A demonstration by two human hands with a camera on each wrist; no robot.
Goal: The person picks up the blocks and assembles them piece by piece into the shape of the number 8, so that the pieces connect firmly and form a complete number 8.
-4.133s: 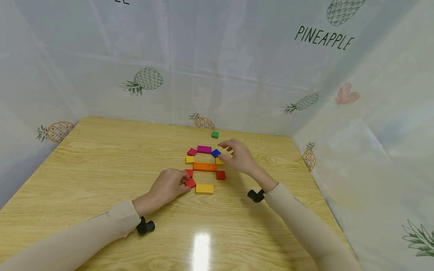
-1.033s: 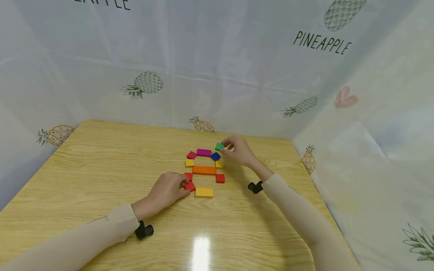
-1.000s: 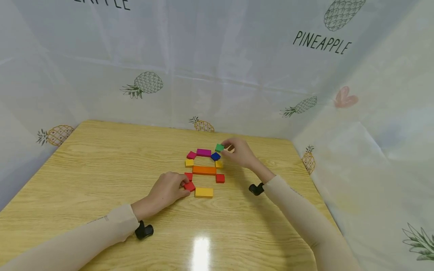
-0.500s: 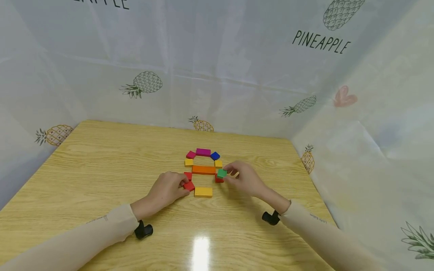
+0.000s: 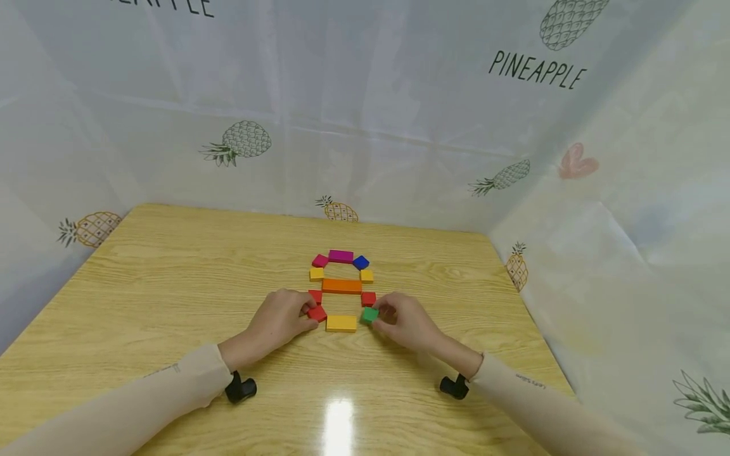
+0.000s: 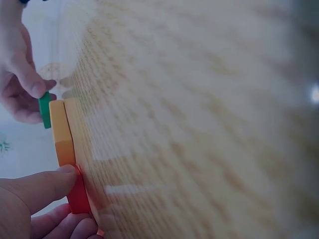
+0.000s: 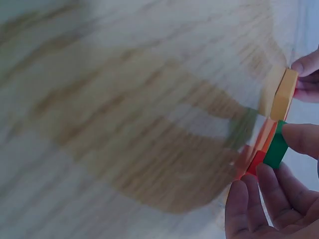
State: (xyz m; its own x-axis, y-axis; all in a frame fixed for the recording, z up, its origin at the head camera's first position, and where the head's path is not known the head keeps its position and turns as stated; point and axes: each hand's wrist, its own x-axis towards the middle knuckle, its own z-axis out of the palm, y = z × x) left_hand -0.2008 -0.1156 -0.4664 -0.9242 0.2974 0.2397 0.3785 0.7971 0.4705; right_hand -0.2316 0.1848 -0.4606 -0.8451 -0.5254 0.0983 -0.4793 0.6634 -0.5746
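Note:
My left hand (image 5: 279, 320) pinches a small red block (image 5: 317, 313) between thumb and fingers at the lower left of a ring of flat blocks. My right hand (image 5: 407, 322) pinches a green block (image 5: 369, 315) at the lower right. Between these two lies a long yellow block (image 5: 341, 323); it meets the red block, while a small gap parts it from the green one. In the right wrist view the green block (image 7: 277, 144) seems just above the table, with its reflection beside it. Just beyond it lies another red block (image 5: 368, 298).
An orange bar (image 5: 342, 286) crosses the ring's middle, near a left red block (image 5: 315, 296). Small yellow blocks (image 5: 316, 274) sit farther back on both sides. A purple bar (image 5: 341, 256) tops the ring, between a pink block (image 5: 320, 261) and a blue block (image 5: 361, 262).
My right hand took the green block from the table's back and carried it toward me, past the right red block, to the yellow block's right. My left hand stays on its red block.

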